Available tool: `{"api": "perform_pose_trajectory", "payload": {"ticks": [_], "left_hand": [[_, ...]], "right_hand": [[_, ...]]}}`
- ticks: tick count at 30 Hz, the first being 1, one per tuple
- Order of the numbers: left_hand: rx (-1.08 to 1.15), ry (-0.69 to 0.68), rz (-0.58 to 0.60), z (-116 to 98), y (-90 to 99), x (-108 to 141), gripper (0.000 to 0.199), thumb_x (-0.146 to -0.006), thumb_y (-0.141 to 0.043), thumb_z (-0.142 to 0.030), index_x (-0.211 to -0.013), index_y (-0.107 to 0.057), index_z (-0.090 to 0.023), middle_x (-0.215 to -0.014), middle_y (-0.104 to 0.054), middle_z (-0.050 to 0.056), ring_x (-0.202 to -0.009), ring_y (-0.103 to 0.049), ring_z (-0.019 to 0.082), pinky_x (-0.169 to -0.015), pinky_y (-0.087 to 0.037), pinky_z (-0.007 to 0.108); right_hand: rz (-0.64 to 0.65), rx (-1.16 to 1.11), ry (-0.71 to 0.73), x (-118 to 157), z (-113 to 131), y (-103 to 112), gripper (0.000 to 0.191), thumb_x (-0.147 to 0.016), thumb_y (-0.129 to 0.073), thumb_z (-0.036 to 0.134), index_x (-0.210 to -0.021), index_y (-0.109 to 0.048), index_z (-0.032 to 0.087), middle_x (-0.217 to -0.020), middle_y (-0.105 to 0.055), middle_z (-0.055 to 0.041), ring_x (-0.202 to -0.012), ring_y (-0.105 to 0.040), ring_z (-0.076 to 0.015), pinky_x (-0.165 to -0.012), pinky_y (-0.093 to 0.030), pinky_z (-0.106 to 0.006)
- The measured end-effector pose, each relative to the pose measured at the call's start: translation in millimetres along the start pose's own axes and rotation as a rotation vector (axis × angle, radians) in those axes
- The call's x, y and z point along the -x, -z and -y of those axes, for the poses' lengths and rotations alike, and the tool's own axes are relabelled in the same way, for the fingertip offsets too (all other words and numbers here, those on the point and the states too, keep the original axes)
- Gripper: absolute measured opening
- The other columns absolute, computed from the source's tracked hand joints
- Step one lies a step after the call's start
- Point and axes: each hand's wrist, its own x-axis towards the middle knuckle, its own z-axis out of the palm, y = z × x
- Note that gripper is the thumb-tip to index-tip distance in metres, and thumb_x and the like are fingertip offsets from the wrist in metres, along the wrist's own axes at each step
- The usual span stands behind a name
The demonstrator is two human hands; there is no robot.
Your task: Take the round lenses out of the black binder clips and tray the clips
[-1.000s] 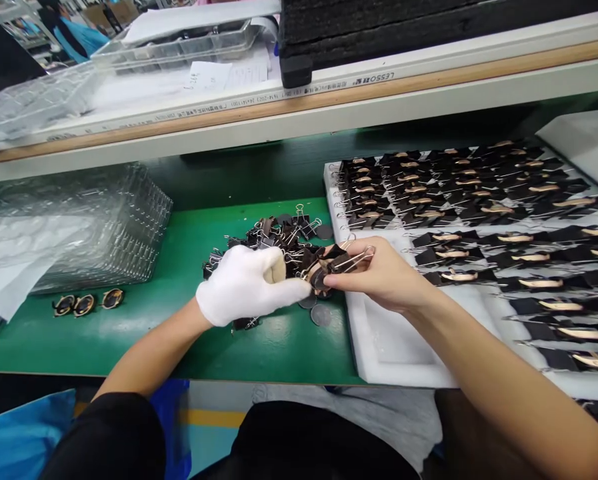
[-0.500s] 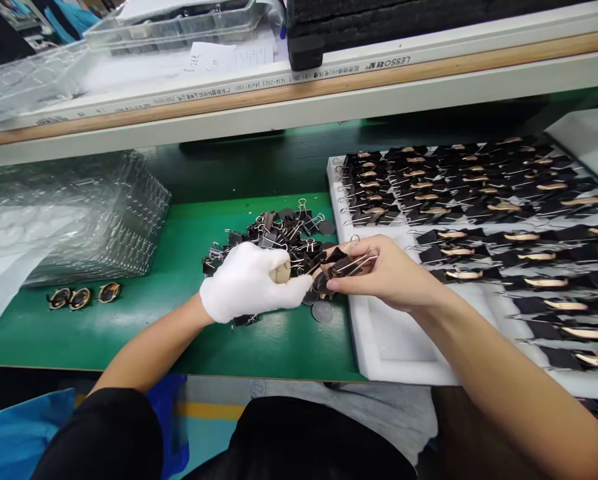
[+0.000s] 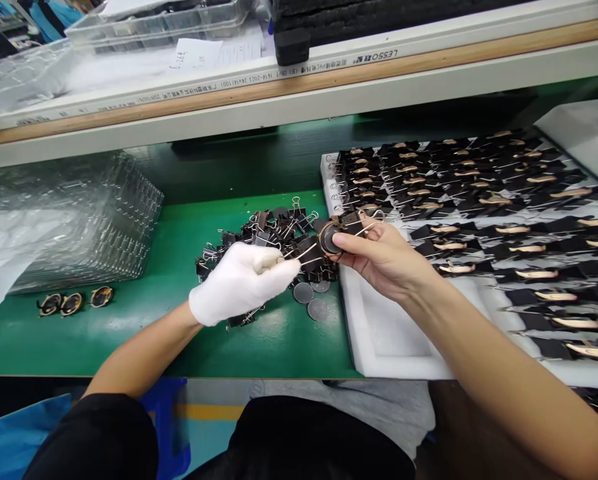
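My left hand (image 3: 243,283), in a white glove, pinches the wire handles of a black binder clip (image 3: 309,255). That clip's jaws point at a round, dark disc-shaped piece (image 3: 330,238) with a brownish rim. Bare, my right hand (image 3: 386,257) grips this round piece, its thumb on the flat face. A second binder clip (image 3: 351,220) sits on the piece's far side, handles towards my right fingers. Whether the left clip bites on the rim, I cannot tell. Below and behind the hands lies a pile of black binder clips (image 3: 269,230). Loose grey discs (image 3: 319,309) lie beside it.
At right, a white foam tray (image 3: 393,363) bears rows of clipped pieces (image 3: 446,247). Stacked clear plastic trays (image 3: 79,227) stand at left, with three round gold-rimmed pieces (image 3: 71,304) before them. A shelf edge (image 3: 289,100) crosses above the green table (image 3: 289,353).
My right hand has raised and turned the round piece, so its flat dark face shows. My left fingers have closed on a clip's handles beside it. The view has shifted slightly.
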Motion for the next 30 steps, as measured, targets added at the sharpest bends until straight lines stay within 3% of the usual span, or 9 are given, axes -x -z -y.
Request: {"api": "perform_pose_trajectory", "payload": {"ticks": [8,14,17,21,24,25,27,30], "left_hand": [[-0.021,0.014,-0.002,-1,-6.2,-2,0.044,-0.090,-0.057,-0.044,-0.055,-0.047,-0.020,-0.047,-0.041,-0.006,-0.045,-0.038,0.007,-0.042,-0.026,0.023],[-0.036,0.019,0.009,-1,-3.8,-3,0.041,-0.090,-0.059,-0.038,-0.056,-0.044,-0.020,-0.048,-0.042,-0.006,-0.046,-0.039,0.007,-0.043,-0.027,0.021],[-0.061,0.023,0.058,-1,0.4,-4,0.039,-0.092,-0.060,-0.042,-0.061,-0.051,-0.019,-0.050,-0.051,-0.005,-0.047,-0.046,0.008,-0.045,-0.033,0.022],[0.290,0.151,0.201,3,2.5,-8,0.057,-0.101,-0.038,-0.065,-0.088,-0.066,-0.018,-0.066,-0.071,0.005,-0.054,-0.064,0.015,-0.049,-0.043,0.025],[0.520,0.251,0.285,5,1.4,-11,0.063,-0.100,-0.038,-0.072,-0.083,-0.063,-0.017,-0.068,-0.071,0.008,-0.052,-0.062,0.014,-0.047,-0.040,0.025],[0.524,0.241,0.276,5,1.3,-11,0.059,-0.100,-0.043,-0.069,-0.080,-0.062,-0.017,-0.067,-0.070,0.007,-0.052,-0.060,0.013,-0.048,-0.041,0.024],[0.432,0.139,0.196,3,2.1,-9,0.049,-0.101,-0.051,-0.059,-0.080,-0.063,-0.016,-0.067,-0.069,0.005,-0.055,-0.061,0.012,-0.054,-0.046,0.024],[0.169,-0.058,0.006,0,3.4,-5,0.035,-0.101,-0.054,-0.048,-0.101,-0.070,-0.017,-0.075,-0.073,0.002,-0.068,-0.068,0.014,-0.064,-0.052,0.025]], "right_hand": [[0.030,0.019,-0.065,1,-7,-4,0.062,-0.043,-0.105,0.020,-0.093,-0.070,0.021,-0.107,-0.081,-0.0054,-0.092,-0.077,-0.0216,-0.076,-0.067,-0.031],[0.064,0.050,-0.002,2,-7,-3,0.058,-0.046,-0.105,0.027,-0.090,-0.069,0.021,-0.107,-0.080,-0.0051,-0.095,-0.076,-0.0224,-0.082,-0.066,-0.036],[0.057,0.069,0.033,0,-9,0,0.058,-0.046,-0.105,0.030,-0.091,-0.069,0.022,-0.108,-0.079,-0.0054,-0.095,-0.075,-0.0224,-0.083,-0.065,-0.038],[0.061,0.212,0.273,1,-13,2,0.052,-0.056,-0.103,0.036,-0.096,-0.072,0.025,-0.103,-0.079,-0.0036,-0.094,-0.076,-0.0234,-0.091,-0.063,-0.043],[0.176,0.439,0.528,8,-8,3,0.036,-0.070,-0.096,0.037,-0.099,-0.076,0.027,-0.104,-0.079,-0.0051,-0.100,-0.076,-0.0268,-0.095,-0.062,-0.046],[0.224,0.516,0.590,10,-4,5,0.034,-0.074,-0.093,0.035,-0.104,-0.077,0.028,-0.111,-0.079,-0.0058,-0.108,-0.075,-0.0280,-0.100,-0.061,-0.048],[0.315,0.691,0.643,14,8,14,0.049,-0.079,-0.088,0.028,-0.125,-0.074,0.031,-0.134,-0.072,-0.0057,-0.130,-0.065,-0.0300,-0.113,-0.053,-0.051],[0.328,0.903,0.541,16,30,36,0.071,-0.080,-0.080,0.021,-0.147,-0.060,0.035,-0.157,-0.057,-0.0042,-0.145,-0.053,-0.0316,-0.120,-0.047,-0.055]]}}
